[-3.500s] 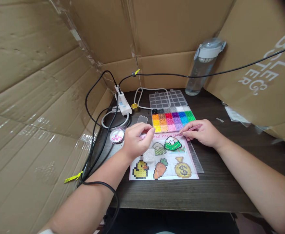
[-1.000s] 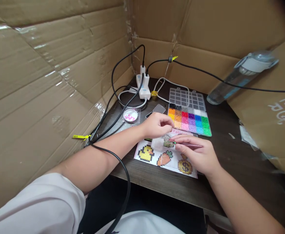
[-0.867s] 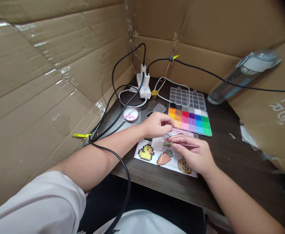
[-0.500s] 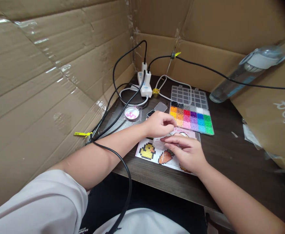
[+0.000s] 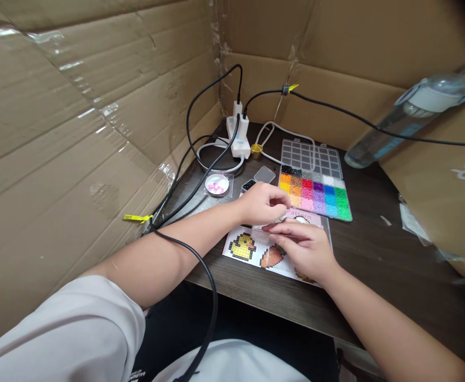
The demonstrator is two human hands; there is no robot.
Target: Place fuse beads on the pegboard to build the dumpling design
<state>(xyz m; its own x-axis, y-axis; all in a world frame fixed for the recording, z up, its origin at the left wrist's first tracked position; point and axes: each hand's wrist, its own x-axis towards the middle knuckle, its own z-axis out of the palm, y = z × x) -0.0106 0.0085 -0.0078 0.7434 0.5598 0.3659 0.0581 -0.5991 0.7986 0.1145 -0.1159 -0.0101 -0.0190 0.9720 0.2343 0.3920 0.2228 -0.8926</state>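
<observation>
Pinching tweezers (image 5: 297, 235) in my right hand (image 5: 306, 248) — over the sheet (image 5: 257, 248), its pink “Pattern” legible — I curl my left hand (image 5: 266, 203) near the box (image 5: 315, 192); whether it grips anything, I cannot tell. Black cloth (image 5: 164, 347) reads “BALEN”.

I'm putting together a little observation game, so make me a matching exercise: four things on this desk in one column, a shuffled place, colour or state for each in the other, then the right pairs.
Column one
1. Clear plastic bead case
2. Round white dish
3. White paper pattern sheet
4. Tall clear water bottle with a white lid

Column two
A. Holding mostly pink beads
B. By the brown cardboard wall with white lettering
C. Contents sorted by colour in a grid
D. Printed with a yellow duck

Pairs: 1-C, 2-A, 3-D, 4-B
</observation>
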